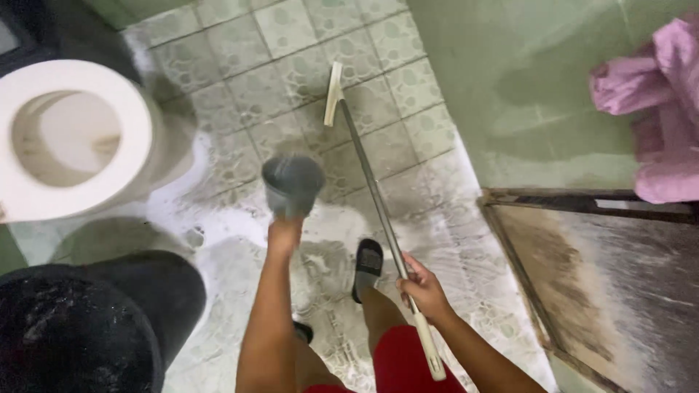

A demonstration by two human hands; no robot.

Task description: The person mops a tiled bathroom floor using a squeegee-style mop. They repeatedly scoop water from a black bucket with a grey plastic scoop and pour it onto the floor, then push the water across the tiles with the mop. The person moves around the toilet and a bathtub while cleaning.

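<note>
My left hand [284, 234] is stretched forward and grips a grey plastic scoop cup [293, 183], held out over the wet tiled floor [240, 80]. My right hand [424, 291] is closed around the metal pole of a long-handled floor brush [373, 191]. The brush's white head [333, 93] rests on the tiles further ahead. My foot in a dark sandal [368, 263] stands on the soapy floor between the two hands.
A white toilet bowl [73, 138] stands at the left. A large black bucket [87, 320] fills the lower left corner. A worn, stained door [611, 276] leans at the right below a green wall [539, 80]. Pink cloth [666, 109] hangs at the upper right.
</note>
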